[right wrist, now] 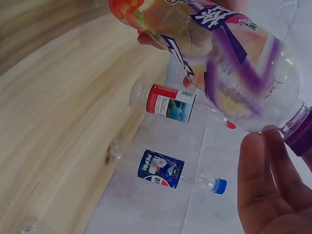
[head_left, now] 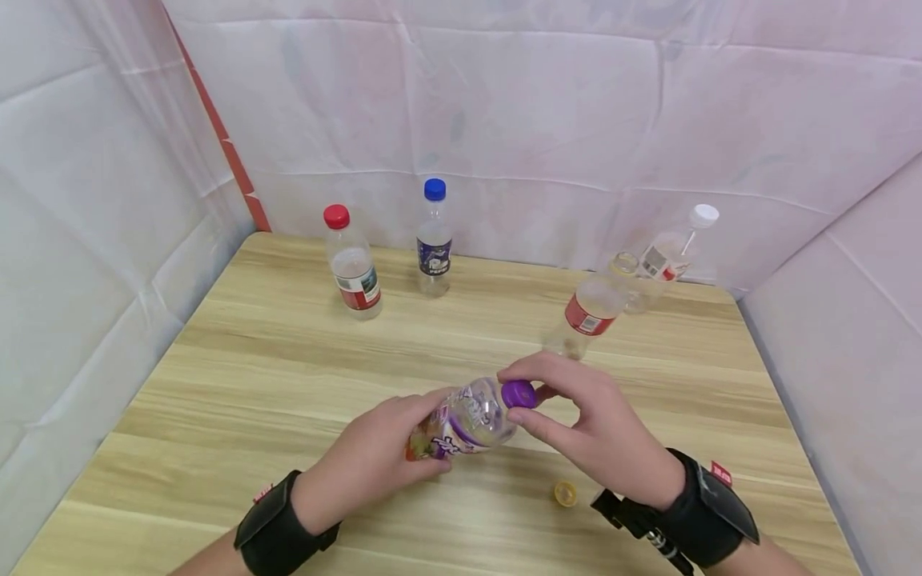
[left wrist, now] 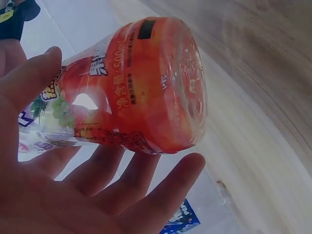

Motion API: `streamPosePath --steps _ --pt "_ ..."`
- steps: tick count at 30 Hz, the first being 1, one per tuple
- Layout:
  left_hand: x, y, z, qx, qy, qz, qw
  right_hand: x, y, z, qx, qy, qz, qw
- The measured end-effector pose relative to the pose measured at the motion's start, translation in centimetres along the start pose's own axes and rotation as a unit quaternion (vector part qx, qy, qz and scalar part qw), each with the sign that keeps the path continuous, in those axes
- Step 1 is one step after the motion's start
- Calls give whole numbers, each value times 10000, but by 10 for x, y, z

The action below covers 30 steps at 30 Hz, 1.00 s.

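A plastic drink bottle [head_left: 471, 418] with a purple and orange-red label is tilted above the table, its neck toward the right. My left hand [head_left: 382, 444] grips it around the lower body; in the left wrist view the thumb and fingers lie on either side of the label [left wrist: 122, 83]. At the neck, the thumb and fingers of my right hand [head_left: 594, 420] pinch the purple cap [head_left: 519, 394]. The right wrist view has the purple cap [right wrist: 300, 131] at its right edge, partly cut off. Below the right hand, a small yellow cap [head_left: 565, 493] lies on the tabletop.
On the wooden table [head_left: 238, 360] stand a red-capped bottle [head_left: 354, 272] and a blue-capped Pepsi bottle [head_left: 434, 248], at the back left. Toward the back right are an uncapped red-label bottle [head_left: 591, 312] and a white-capped bottle [head_left: 670, 254]. White cloth walls [head_left: 504, 104] surround the table.
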State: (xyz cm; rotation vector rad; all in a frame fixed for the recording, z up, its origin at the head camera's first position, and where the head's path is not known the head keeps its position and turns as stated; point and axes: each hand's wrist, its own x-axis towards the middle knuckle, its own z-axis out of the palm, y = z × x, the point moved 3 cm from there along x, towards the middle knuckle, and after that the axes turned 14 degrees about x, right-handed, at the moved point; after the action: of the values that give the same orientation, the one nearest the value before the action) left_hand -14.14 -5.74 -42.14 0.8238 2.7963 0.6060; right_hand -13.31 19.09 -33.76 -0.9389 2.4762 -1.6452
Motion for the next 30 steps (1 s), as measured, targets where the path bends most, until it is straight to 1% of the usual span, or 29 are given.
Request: streamPosePath --steps 4,12,14,17,22,27,30 --pt "-5 0 1 -37 135 23 9999 0 0 1 -57 90 -76 9999" --pt "-13 -4 4 -279 307 -205 9989 -3 1 1 -129 337 90 9993" --pt "-14 -5 5 -383 316 -197 9986 -3 1 1 -172 373 91 9991" --pt "-16 -6 6 -510 252 -85 9983 -4 2 1 -233 370 18 9990" --pt "-21 -8 7 -630 83 103 9979 -5 1 4 -338 211 -283 9988" --pt "-25 -11 7 -836 -219 197 9961 -5 0 4 -275 83 -409 9988" --pt "-26 -12 7 -936 -407 315 9943 -6 0 4 -174 34 -583 9981"
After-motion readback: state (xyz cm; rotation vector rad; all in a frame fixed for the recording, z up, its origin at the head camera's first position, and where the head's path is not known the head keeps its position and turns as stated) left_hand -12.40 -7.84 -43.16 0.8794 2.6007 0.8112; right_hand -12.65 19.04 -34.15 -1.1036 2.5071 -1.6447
